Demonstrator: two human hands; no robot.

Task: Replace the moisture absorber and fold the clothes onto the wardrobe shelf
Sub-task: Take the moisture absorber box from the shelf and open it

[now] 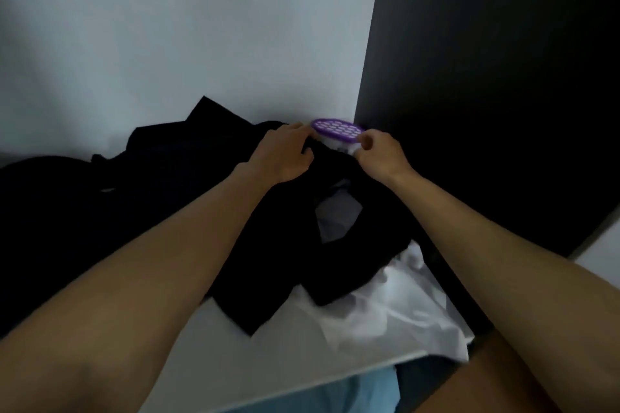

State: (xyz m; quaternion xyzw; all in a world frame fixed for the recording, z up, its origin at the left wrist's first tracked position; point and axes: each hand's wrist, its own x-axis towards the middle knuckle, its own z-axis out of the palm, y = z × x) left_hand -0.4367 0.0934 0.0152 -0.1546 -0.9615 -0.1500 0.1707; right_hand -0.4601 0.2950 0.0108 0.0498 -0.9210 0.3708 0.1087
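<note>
Curled round the right side of the purple-lidded moisture absorber (336, 128), the fingers and thumb of the right hand (380, 152) pinch its pale tub just under the rim. The left hand (283, 154) reaches to the opposite side with its fingertips at the left edge of the lid. The picture is too blurred there to tell whether they grip it or only touch it.

Nearest the camera, blue fabric (352, 392) shows below the front edge of the white shelf (268, 355). Both bare forearms stretch out over the shelf, the left from the lower left and the right from the lower right.

A crumpled white garment (385, 305) lies at the front right of the shelf, and its corner hangs a little over the edge. The black clothes (188, 171) lie partly over it in a loose, unfolded heap that spreads across the middle of the shelf and away to the left. Both wrists are above this heap.

Beyond it the absorber sits at the back right corner of the shelf, behind the far edge of the black heap. It stands close to the pale back wall (201, 27) and just beside the dark side panel (486, 77) on the right.
</note>
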